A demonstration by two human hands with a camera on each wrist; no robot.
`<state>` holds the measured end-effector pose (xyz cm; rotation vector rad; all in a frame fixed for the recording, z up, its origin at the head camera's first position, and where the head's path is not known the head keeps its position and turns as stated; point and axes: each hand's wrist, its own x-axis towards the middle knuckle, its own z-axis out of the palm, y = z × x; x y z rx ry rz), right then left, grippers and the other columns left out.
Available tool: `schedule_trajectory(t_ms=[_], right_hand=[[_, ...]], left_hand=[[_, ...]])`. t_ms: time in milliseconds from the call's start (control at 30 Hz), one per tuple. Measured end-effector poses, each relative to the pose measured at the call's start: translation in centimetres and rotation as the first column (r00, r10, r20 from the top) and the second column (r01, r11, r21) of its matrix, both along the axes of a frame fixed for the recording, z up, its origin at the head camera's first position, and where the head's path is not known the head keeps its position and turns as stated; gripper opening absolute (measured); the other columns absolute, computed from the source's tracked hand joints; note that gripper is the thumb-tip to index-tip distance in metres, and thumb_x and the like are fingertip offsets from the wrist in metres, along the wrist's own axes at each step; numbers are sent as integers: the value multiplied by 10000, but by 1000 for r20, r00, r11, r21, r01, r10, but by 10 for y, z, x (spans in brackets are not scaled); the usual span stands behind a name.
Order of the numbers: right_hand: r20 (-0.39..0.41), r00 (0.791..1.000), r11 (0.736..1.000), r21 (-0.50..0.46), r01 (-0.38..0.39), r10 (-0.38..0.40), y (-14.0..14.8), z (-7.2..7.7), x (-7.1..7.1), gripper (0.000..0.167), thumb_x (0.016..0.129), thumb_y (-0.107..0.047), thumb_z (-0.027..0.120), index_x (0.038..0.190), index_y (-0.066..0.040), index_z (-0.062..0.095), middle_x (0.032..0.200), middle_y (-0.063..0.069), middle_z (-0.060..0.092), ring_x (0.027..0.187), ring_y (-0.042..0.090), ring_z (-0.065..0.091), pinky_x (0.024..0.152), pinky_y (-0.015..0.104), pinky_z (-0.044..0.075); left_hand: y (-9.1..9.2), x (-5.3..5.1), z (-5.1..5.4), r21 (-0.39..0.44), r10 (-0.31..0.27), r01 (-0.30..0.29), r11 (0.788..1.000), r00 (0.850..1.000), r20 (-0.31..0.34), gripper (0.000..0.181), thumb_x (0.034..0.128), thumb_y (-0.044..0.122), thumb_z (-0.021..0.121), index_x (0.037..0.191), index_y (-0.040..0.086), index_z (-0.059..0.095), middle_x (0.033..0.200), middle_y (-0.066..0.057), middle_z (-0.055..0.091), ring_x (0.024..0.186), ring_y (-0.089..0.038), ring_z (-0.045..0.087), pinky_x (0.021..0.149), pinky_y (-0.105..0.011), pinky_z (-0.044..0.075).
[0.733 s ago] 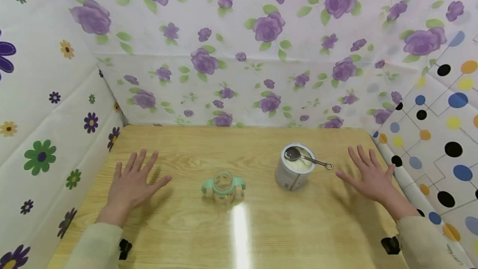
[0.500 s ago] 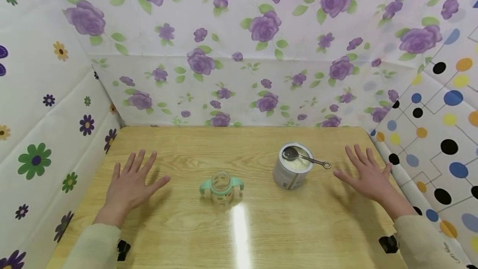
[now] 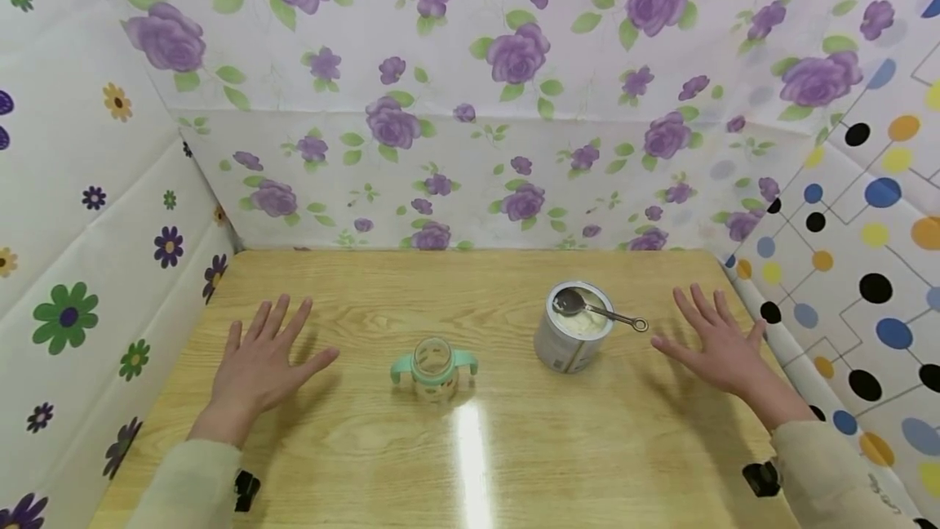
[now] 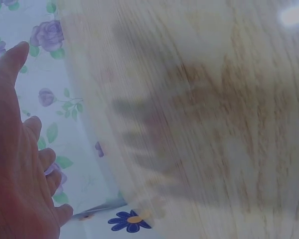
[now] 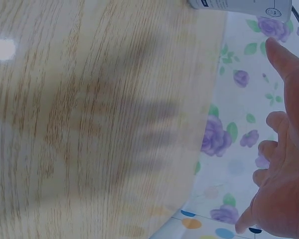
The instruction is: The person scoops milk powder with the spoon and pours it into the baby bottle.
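Note:
In the head view a small clear cup point(image 3: 434, 367) with two mint-green handles stands upright near the middle of the table. Right of it is an open can point(image 3: 569, 341) of pale powder, a metal spoon point(image 3: 598, 313) lying across its top with the handle past the rim. My left hand point(image 3: 259, 366), fingers spread, hovers over the table left of the cup, holding nothing. My right hand point(image 3: 723, 347) is spread the same way, right of the can and not touching it. The can's lower part point(image 5: 244, 6) shows at the top of the right wrist view.
The wooden table point(image 3: 352, 464) is bordered by a flowered cloth point(image 3: 470, 178) at the back and patterned cloths point(image 3: 139, 268) at the left and right sides. A black object point(image 3: 246, 490) shows beside the left sleeve, another point(image 3: 761, 479) beside the right sleeve.
The head view has shifted slightly, so the cup and can appear a little further left. Both hands remain spread beside the objects.

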<state>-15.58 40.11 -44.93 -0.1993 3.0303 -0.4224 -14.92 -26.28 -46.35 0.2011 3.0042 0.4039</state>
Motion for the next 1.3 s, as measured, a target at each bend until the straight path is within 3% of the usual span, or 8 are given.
schedule_trajectory(t_ms=[333,833,1100,1300], right_hand=[[-9,1000,1000,4,-19,19,-2,1,7,1030,1005,-661,629,1740,-245,39,1782,175,17,1608,506,-66,1024,907,-182],[-45,994,995,3,-98,98,-10,19,14,1059,982,-628,691,1741,-267,45,1788,153,79,1627,461,-40,1091,858,-181],[-32,992,993,9,-120,120,-16,32,17,1098,962,-637,713,1740,-264,36,1788,148,102,1634,438,-46,1105,855,-160],[-36,990,990,-17,-139,138,-22,37,22,1100,964,-619,723,1741,-248,39,1785,157,120,1633,450,-11,1117,852,-144]], left_hand=[[9,-5,6,-19,-21,20,1000,999,-24,1053,981,828,453,1739,183,111,1775,-219,47,1617,-492,50,1237,-732,-60],[43,-27,33,-30,-88,86,996,995,-53,1049,967,859,424,1740,214,130,1789,-175,36,1634,-442,42,1256,-699,-68],[84,-37,59,-2,-141,141,990,988,-66,1027,974,844,437,1740,240,114,1796,-135,20,1648,-387,17,1271,-674,-64],[124,-42,69,3,-198,199,980,976,-95,1017,969,840,451,1736,282,84,1800,-103,32,1655,-335,23,1289,-630,-63]])
